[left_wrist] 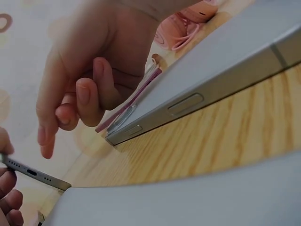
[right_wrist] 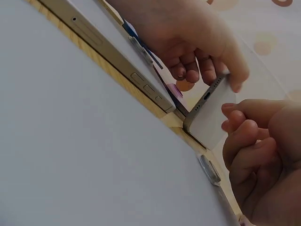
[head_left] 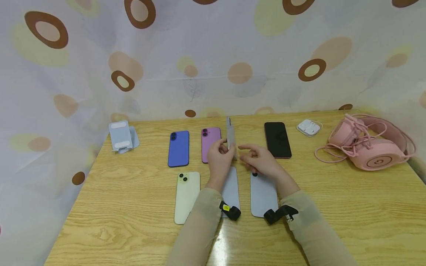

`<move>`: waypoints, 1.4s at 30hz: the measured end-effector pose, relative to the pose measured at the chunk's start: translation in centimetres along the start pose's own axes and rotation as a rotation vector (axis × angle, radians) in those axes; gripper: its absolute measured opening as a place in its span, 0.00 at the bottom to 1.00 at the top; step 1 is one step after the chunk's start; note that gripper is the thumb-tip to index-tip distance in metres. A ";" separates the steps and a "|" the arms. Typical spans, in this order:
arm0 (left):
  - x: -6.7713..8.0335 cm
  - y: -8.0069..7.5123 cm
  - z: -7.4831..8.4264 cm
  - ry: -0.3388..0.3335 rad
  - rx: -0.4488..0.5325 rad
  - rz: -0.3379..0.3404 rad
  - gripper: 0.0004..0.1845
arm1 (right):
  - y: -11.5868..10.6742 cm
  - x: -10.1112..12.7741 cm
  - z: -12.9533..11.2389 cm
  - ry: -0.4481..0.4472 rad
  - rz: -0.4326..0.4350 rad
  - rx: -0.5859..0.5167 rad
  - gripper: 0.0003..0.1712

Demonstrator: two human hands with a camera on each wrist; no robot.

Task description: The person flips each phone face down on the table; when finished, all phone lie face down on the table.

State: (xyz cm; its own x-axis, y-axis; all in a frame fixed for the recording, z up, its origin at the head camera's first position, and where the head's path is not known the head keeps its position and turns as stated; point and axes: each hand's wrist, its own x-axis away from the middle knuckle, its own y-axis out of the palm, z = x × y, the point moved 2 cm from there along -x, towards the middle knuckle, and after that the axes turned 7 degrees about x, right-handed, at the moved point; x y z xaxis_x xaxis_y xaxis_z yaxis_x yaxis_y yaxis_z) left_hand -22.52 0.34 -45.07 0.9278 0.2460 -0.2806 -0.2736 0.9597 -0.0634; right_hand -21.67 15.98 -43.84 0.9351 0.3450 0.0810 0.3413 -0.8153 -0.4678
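While left hand (head_left: 219,159) fingers pinch the grey phone (head_left: 230,137) on edge (long axis toward desk's far edge), right hand (head_left: 261,159) hovers just beside, fingers loosely curled, empty.

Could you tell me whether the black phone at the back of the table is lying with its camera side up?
No, the black phone lies flat showing a plain dark face, with no camera lenses visible.
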 end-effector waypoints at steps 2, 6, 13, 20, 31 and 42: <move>0.0 -0.1 -0.1 -0.010 -0.001 0.024 0.11 | -0.2 0.0 0.1 0.017 0.009 0.007 0.24; -0.1 -0.2 -0.2 -0.034 -0.033 0.052 0.11 | -0.7 0.0 0.5 0.066 0.039 0.026 0.24; -0.1 0.1 -0.4 -0.067 -0.175 -0.046 0.10 | -1.5 0.1 1.3 0.164 0.070 0.054 0.26; -0.1 0.4 -0.6 -0.070 -0.308 -0.176 0.13 | -1.7 0.1 1.7 0.203 0.054 0.019 0.27; 0.0 0.5 -0.2 0.024 -0.560 -0.342 0.17 | -1.9 0.2 1.8 0.244 0.091 0.066 0.28; -0.1 0.6 -0.2 0.011 -0.620 -0.372 0.14 | -2.0 0.2 1.8 0.267 0.095 0.098 0.27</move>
State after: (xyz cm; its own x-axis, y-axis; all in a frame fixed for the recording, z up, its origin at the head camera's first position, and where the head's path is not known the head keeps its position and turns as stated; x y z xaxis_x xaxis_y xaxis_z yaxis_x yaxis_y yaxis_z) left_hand -22.78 0.89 -45.25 0.9857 -0.0872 -0.1443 -0.0364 0.7256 -0.6871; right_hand -22.34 18.50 -44.48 0.9587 0.1242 0.2557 0.2526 -0.7850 -0.5656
